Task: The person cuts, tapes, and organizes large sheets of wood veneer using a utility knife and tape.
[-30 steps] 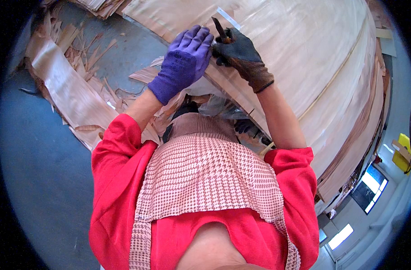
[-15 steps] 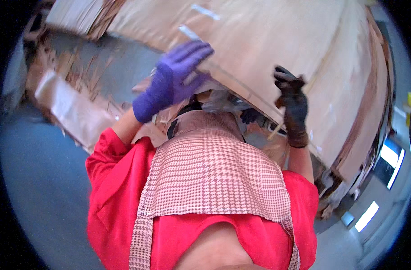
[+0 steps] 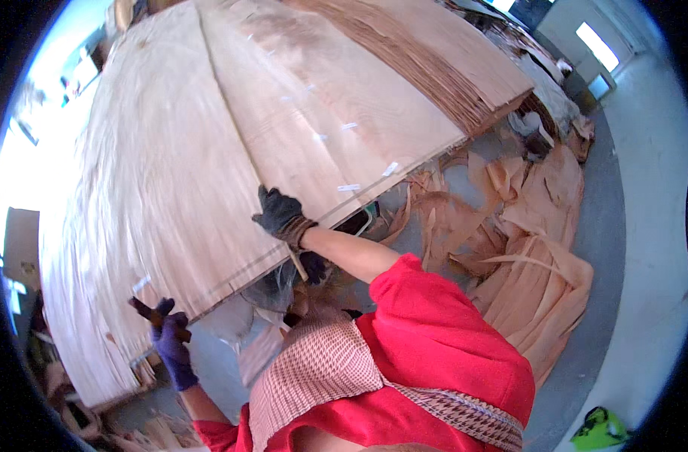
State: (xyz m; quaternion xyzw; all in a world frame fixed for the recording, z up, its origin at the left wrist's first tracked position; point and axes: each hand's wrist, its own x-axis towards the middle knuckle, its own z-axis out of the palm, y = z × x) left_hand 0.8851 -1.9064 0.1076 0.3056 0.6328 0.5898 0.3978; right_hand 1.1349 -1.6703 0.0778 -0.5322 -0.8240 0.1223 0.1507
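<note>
My right hand (image 3: 280,216), in a black glove with a brown cuff, is closed around a long thin wooden stick (image 3: 234,124). The stick stretches away over a large stack of pale veneer sheets (image 3: 148,173), and its near end sticks out below my hand. To the left, my left hand (image 3: 173,346) wears a purple glove with dark, brownish fingers. It hovers by the near left edge of the stack, fingers apart, and I make out nothing held in it. Small white tape pieces (image 3: 349,187) dot the top sheet.
Crumpled veneer scraps (image 3: 543,286) lie on the floor to the right of the stack. A bright green object (image 3: 600,429) sits at the lower right. More ragged sheets (image 3: 551,90) are piled beyond the far right corner. Clear plastic (image 3: 272,290) hangs beneath the near edge.
My view has swung, bringing the scraps on the right into sight. My right hand has reached across my body with the stick. My left hand has turned and dropped to the lower left.
</note>
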